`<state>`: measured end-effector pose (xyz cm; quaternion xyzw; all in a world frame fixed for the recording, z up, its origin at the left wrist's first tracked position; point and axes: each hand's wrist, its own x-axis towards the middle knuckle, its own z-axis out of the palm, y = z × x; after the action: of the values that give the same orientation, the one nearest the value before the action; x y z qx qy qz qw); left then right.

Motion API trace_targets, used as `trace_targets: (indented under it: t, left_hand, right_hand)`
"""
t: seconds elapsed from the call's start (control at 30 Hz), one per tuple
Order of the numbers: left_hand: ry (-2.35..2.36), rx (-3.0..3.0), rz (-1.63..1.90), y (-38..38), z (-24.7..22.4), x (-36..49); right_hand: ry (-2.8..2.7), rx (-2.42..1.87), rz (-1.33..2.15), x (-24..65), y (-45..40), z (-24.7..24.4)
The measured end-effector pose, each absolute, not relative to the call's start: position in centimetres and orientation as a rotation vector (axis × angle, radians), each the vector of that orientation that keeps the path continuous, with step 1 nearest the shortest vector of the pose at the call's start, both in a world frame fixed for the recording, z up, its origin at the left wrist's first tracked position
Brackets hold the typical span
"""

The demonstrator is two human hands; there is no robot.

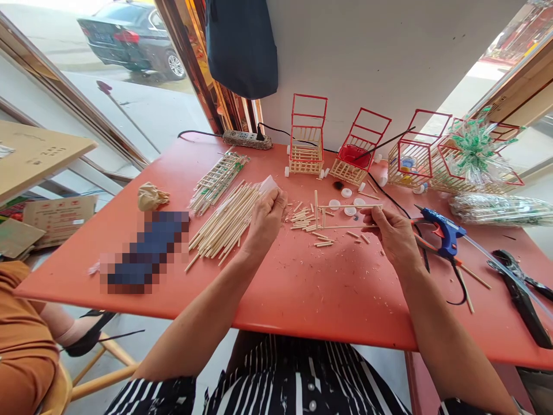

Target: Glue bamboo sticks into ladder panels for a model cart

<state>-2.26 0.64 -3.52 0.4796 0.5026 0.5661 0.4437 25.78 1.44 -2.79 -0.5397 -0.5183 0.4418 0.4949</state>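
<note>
My left hand [268, 216] is closed at the right end of a pile of long wooden sticks [227, 222], by a piece of clear plastic wrap [266, 184]; what its fingers hold is hidden. My right hand [391, 230] pinches the right end of a small frame of thin sticks [345, 206], which reaches left over the table. Short cut sticks [302, 218] lie between my hands, and white round caps [346, 193] sit just behind the frame. A blue glue gun [444, 233] rests on the table to the right of my right hand.
Small stick carts with red frames [306, 144] line the back of the red table [302, 294]. A power strip [247, 139] lies at back left, crumpled brown paper [152, 197] and a blurred dark object [149, 251] at left. Black cutters [521, 294] lie far right. A person in orange [26, 346] sits left.
</note>
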Motion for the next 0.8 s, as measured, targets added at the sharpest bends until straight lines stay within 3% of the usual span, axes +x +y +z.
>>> trace_targets:
  t: [0.8]
  left_hand:
    - [1.137, 1.215, 1.266, 0.4, -4.2, -0.9]
  right_hand:
    - [-1.245, -1.318, 1.145, 24.7, 1.3, -4.1]
